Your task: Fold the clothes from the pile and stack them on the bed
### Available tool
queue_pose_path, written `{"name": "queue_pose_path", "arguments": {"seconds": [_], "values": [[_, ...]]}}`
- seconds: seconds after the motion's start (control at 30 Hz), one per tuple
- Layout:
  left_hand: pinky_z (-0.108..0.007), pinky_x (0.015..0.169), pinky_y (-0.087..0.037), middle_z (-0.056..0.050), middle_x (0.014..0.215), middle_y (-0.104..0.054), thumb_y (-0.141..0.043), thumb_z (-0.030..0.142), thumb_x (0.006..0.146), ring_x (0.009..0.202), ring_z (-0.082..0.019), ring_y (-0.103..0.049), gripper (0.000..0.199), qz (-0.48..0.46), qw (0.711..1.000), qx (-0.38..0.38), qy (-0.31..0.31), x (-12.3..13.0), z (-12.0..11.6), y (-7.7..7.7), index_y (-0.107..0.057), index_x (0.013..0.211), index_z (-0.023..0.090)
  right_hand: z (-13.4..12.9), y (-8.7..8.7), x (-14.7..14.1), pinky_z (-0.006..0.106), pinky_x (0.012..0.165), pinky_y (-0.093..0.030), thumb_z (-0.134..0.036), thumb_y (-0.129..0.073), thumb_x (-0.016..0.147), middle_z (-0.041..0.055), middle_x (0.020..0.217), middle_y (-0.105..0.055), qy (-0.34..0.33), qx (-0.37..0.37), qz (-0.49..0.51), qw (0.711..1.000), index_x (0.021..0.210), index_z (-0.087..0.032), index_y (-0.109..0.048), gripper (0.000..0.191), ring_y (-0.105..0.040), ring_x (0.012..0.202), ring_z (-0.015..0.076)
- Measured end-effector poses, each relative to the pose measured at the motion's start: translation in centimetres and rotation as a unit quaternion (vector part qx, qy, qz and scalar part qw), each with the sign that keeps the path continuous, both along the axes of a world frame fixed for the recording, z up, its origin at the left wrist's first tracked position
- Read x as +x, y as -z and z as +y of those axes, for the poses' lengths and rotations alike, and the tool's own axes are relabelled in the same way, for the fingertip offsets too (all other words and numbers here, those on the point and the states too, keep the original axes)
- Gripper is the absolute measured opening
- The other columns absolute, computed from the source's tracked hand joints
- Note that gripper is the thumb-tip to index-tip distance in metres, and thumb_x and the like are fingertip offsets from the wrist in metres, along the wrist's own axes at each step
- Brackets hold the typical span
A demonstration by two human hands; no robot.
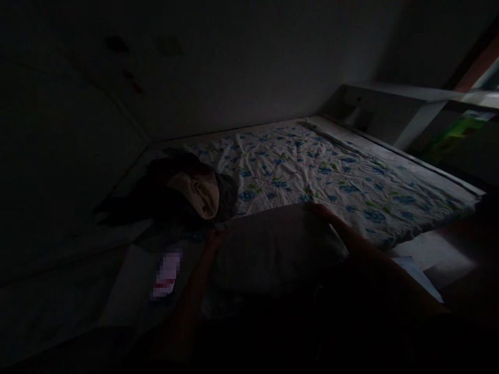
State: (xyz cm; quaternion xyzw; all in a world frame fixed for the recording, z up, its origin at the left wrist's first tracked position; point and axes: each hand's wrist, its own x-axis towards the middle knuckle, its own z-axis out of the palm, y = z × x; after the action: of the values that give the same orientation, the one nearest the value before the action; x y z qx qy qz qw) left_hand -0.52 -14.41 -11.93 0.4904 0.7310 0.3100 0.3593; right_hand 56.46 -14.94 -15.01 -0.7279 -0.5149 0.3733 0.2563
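Observation:
A greyish, finely striped cloth is stretched between my two hands close to my body; whether it is a garment or a cover cannot be made out in the dim light. My left hand is closed on its upper left corner. At the upper right corner my right hand grips the same cloth. Its lower part fades into darkness. Just beyond my left hand lies a pile of dark clothes, with a beige garment on top.
Past the cloth spreads a bed with a wrinkled white sheet printed with blue flowers. A blurred pinkish item lies at the lower left. A pale ledge and a green item are at the right. Walls enclose the bed's far and left sides.

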Motion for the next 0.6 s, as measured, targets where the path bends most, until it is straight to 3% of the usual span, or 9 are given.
{"name": "queue_pose_path", "arguments": {"seconds": [0.07,0.17,0.27,0.33,0.43,0.53,0.6], "values": [[-0.056,0.114,-0.057,-0.022,0.124,-0.083,-0.082,0.036,0.082,0.132,-0.044,-0.074,0.034,0.059,0.998,0.01,-0.02,0.3,-0.3,0.4,-0.07,0.109,0.02,-0.3,0.2,-0.2,0.037,0.104,-0.062,-0.049,-0.074,0.107,0.0145,0.12,-0.087,-0.014,0.019,-0.089,0.996,0.135,-0.018,-0.083,0.043,-0.08,0.116,0.0314],[-0.062,0.12,-0.052,-0.029,0.142,-0.074,-0.077,0.035,0.089,0.142,-0.047,-0.067,0.046,0.19,0.975,0.114,-0.007,1.0,-1.0,0.4,-0.067,0.129,0.016,-0.6,-0.2,-0.8,0.04,0.111,-0.06,-0.045,-0.069,0.109,0.0206,0.142,-0.08,-0.005,0.046,-0.191,0.981,0.163,-0.015,-0.068,0.061,-0.076,0.129,0.035],[-0.06,0.132,-0.044,-0.027,0.156,-0.067,-0.067,0.03,0.097,0.154,-0.043,-0.06,0.049,0.262,0.926,0.237,0.13,2.4,-1.5,0.5,-0.068,0.144,0.015,-0.4,-1.0,-2.0,0.047,0.12,-0.054,-0.036,-0.066,0.107,0.0266,0.16,-0.067,0.004,0.078,-0.271,0.959,0.171,-0.01,-0.058,0.069,-0.067,0.142,0.0402],[-0.058,0.138,-0.038,-0.024,0.164,-0.066,-0.06,0.032,0.104,0.159,-0.041,-0.056,0.051,0.278,0.895,0.258,0.236,3.7,-1.8,0.9,-0.068,0.152,0.016,-0.1,-1.6,-3.9,0.05,0.126,-0.05,-0.029,-0.064,0.106,0.0263,0.168,-0.06,-0.033,0.117,-0.291,0.949,0.171,-0.01,-0.059,0.068,-0.06,0.151,0.041],[-0.059,0.14,-0.034,-0.022,0.172,-0.062,-0.052,0.038,0.11,0.163,-0.04,-0.054,0.059,0.306,0.872,0.22,0.313,5.2,-2.4,2.3,-0.066,0.162,0.013,0.1,-2.1,-9.3,0.052,0.136,-0.041,-0.029,-0.059,0.109,0.0217,0.173,-0.057,-0.13,0.165,-0.281,0.937,0.17,-0.01,-0.06,0.064,-0.053,0.16,0.0382],[-0.06,0.141,-0.033,-0.02,0.179,-0.056,-0.046,0.041,0.113,0.166,-0.039,-0.051,0.065,0.339,0.864,0.194,0.318,5.5,-3.1,3.7,-0.061,0.17,0.012,-0.5,-1.7,-17.4,0.051,0.143,-0.029,-0.035,-0.055,0.112,0.0153,0.18,-0.053,-0.219,0.185,-0.242,0.927,0.173,-0.014,-0.058,0.064,-0.041,0.171,0.0358],[-0.059,0.142,-0.032,-0.018,0.181,-0.053,-0.044,0.041,0.114,0.168,-0.039,-0.049,0.066,0.357,0.855,0.196,0.32,5.2,-3.3,4.2,-0.059,0.172,0.013,-1.3,-1.2,-23.2,0.049,0.146,-0.023,-0.045,-0.064,0.109,0.0093,0.182,-0.05,-0.248,0.171,-0.207,0.931,0.174,-0.025,-0.058,0.069,-0.036,0.175,0.0344]]}}
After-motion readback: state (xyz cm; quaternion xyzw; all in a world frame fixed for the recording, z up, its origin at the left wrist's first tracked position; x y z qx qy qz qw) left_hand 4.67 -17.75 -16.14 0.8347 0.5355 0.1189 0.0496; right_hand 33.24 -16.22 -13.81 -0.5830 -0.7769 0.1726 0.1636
